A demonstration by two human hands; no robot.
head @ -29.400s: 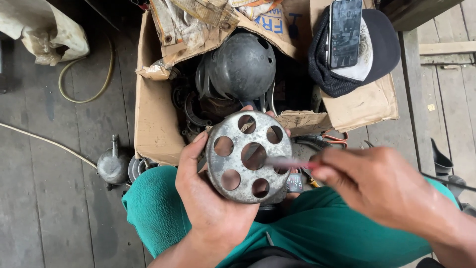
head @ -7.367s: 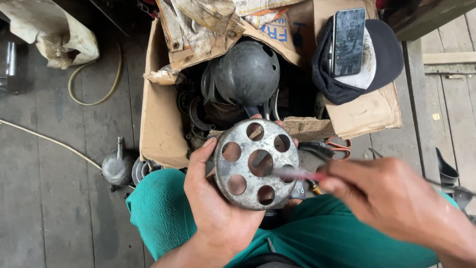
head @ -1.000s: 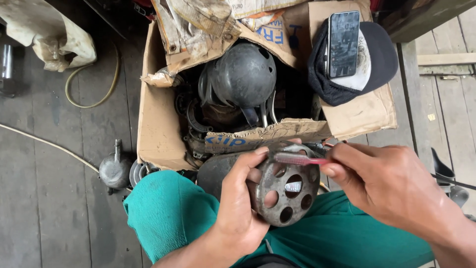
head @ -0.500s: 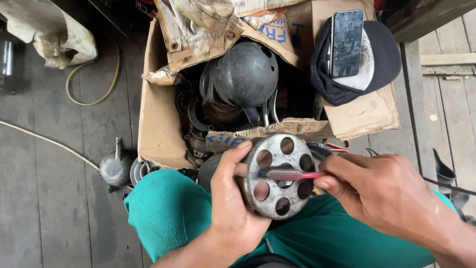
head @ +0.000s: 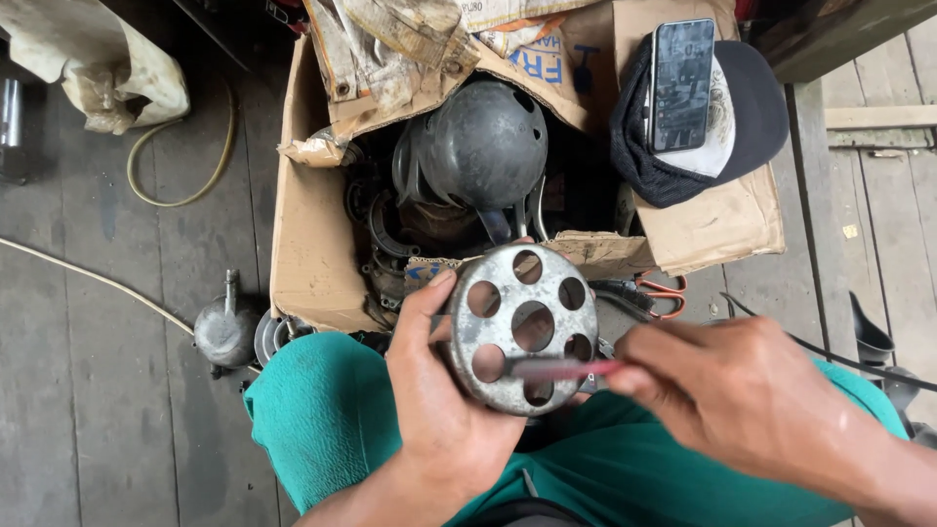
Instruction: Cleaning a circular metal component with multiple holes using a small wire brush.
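Observation:
My left hand (head: 444, 410) grips a round grey metal disc (head: 500, 330) with several round holes, held face-up over my lap with the thumb on its left rim. My right hand (head: 742, 400) holds a thin pink-red handled tool (head: 566, 369), probably a small brush, and its tip lies across the disc's lower face. My teal trousers (head: 312, 410) are under both hands.
Behind the disc stands an open cardboard box (head: 312, 254) full of dark metal parts, with a domed grey cover (head: 485, 141) on top. A black cap (head: 752, 107) with a phone (head: 681, 83) on it lies on the box flap. A small metal oil can (head: 224, 330) stands at left on the plank floor.
The disc has been turned from tilted edge-on to face-up and raised a little. My right hand with the tool has shifted to the right, its tip now over the disc's lower part.

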